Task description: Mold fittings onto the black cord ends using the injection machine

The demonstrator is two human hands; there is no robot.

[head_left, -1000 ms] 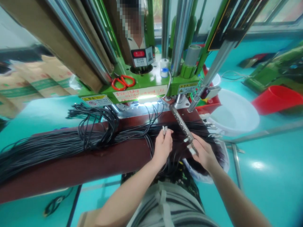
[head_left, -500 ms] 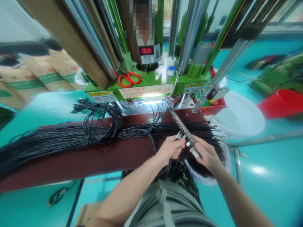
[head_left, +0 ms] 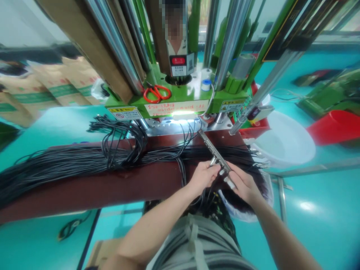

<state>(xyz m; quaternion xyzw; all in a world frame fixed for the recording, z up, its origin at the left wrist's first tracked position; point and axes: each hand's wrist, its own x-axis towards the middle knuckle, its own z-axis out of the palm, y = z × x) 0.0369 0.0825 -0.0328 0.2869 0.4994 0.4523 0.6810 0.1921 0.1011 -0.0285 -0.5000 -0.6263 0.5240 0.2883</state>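
A pixelated patch point(head_left: 174, 26) blots out part of the view between the steel columns, and our fingers cover much of the work, so we cannot make out exactly how the small parts sit. Our left hand point(head_left: 203, 177) is closed in a pinch on metal-tipped cable ends point(head_left: 213, 161), which poke out above the fingers, just beside the long steel bar point(head_left: 215, 153). Our right hand point(head_left: 244, 184) is curled around the lower end of that bar and grips it. The two hands nearly meet there, with the bar slanting up and away from them toward the machine.

Black cables point(head_left: 84, 159) lie in a thick bundle across the dark red worktop point(head_left: 112, 183), with a tangled loop heaped at the left. Some strands run to our hands, and others hang over the near edge toward a white plastic bag point(head_left: 239, 210) below. More metal tips point(head_left: 257, 159) stick out at the right end of the bundle.

Beyond the worktop stands a green moulding machine point(head_left: 180, 98) with thick steel columns point(head_left: 230, 41) that block the view ahead. Red-handled scissors point(head_left: 156, 93) and a roll of tape point(head_left: 206, 85) sit on its base. To the right are a white basin point(head_left: 284, 140) and a red basin point(head_left: 334, 127), and cardboard boxes point(head_left: 56, 84) are stacked at the left.
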